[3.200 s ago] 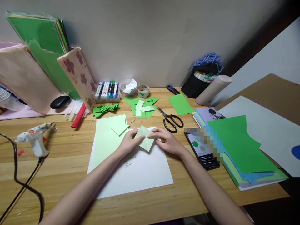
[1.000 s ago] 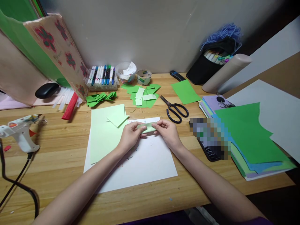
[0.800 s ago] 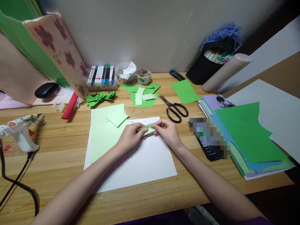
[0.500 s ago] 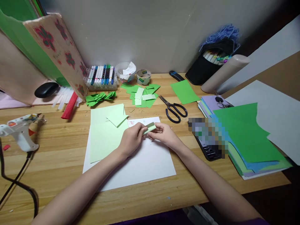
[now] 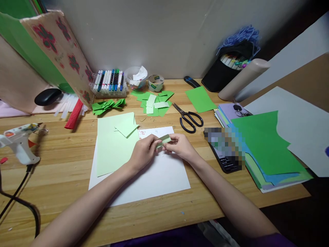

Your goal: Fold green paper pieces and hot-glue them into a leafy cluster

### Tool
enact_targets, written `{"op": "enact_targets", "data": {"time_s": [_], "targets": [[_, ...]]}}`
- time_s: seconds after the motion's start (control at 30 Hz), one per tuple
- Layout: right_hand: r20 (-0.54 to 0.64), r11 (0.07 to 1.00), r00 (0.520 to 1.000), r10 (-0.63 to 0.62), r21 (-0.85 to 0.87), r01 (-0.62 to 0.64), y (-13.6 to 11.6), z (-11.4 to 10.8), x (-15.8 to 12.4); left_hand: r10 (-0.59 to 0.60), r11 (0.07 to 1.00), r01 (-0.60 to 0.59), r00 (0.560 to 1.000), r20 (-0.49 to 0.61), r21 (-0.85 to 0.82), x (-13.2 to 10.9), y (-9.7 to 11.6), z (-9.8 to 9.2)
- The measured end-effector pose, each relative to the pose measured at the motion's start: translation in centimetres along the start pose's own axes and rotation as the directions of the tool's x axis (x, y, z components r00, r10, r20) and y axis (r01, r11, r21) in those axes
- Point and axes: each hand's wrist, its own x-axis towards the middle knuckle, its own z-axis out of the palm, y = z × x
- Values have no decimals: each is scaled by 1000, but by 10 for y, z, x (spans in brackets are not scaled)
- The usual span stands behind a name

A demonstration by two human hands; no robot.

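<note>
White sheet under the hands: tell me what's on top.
On the white sheet, at left, lies a mint sheet bearing mint paper pieces. The left hand and right hand hold folded mint paper above. What these cover is hidden.

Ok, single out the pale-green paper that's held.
The small piece between the left hand and right hand; the other pale-green papers lie unheld.

A black mouse (image 5: 48, 97) lies beyond a white glue gun (image 5: 22, 145), a tape roll (image 5: 155, 86) beside a clear bowl (image 5: 130, 81).

Fingers (image 5: 169, 146) hide part of the held paper (image 5: 166, 139) — phone screen (image 5: 222, 155) partly pixelated
</note>
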Motion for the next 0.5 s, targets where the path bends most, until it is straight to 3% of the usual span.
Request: {"op": "enact_targets", "data": {"time_s": [0.3,0.43,0.5], "targets": [[-241,995,967,-82,-72,66,-7,-22,3,-191,970,186,981,-20,-158,2,-1,0],[-35,997,998,-56,-49,54,-7,-15,-1,-189,960,195,981,49,-202,1,1,-2],[1,996,998,-63,-56,63,-4,-10,-2,-189,948,208,977,100,-239,2,2,-3]]}}
